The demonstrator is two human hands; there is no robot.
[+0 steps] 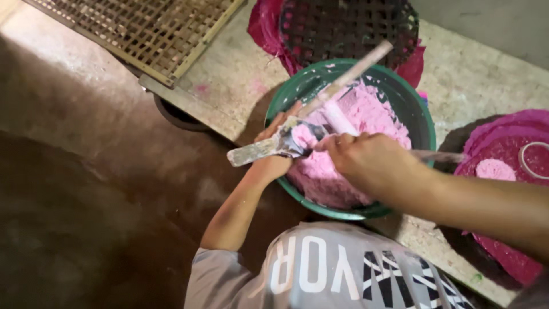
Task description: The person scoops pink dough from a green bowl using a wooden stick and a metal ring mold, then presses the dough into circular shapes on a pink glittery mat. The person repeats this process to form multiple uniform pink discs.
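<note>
Head view shows the left hand (pixel 273 150) gripping a paste-smeared flat scraper (pixel 269 147) at the green basin's (pixel 422 123) near-left rim while the right hand (pixel 366 160) clasps a stick (pixel 350 74), so tilted pink paste (pixel 366 117) could slop onto the floor.

The right hand (pixel 357 157) covers the lower end of the wooden stick (pixel 350 77); the pink mat (pixel 514 149) is cut by the right edge; the bamboo tray (pixel 146 31) by the top; fingertips blurred.
</note>
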